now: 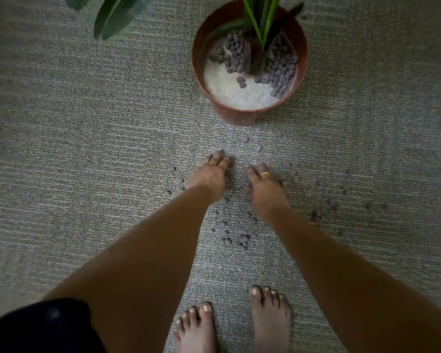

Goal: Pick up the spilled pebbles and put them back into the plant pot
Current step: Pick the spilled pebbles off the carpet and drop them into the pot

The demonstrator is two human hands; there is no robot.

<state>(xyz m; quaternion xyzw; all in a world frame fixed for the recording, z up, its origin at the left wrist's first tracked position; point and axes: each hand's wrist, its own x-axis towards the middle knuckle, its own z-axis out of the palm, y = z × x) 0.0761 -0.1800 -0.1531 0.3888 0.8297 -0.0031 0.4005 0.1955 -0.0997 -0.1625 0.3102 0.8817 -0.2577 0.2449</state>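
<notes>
A brown plant pot (pixel 299 50) stands on the carpet at top centre, with white filler, green stems and dark grey pebbles in the pot (pixel 281 72). Spilled pebbles (pixel 236 238) lie scattered on the carpet below the pot, between and around my arms. My left hand (pixel 210 175) is palm down on the carpet, its fingers stretched toward the pot and touching pebbles. My right hand (pixel 265 191), which wears a gold ring, is palm down beside it, a small gap apart, with its fingertips on pebbles. Whatever lies under either palm is hidden.
My bare feet (pixel 239 324) stand at the bottom centre. More loose pebbles (pixel 334 202) trail off to the right. Large green leaves (pixel 117 16) hang at the top left. Grey-green carpet (pixel 87 149) covers the floor.
</notes>
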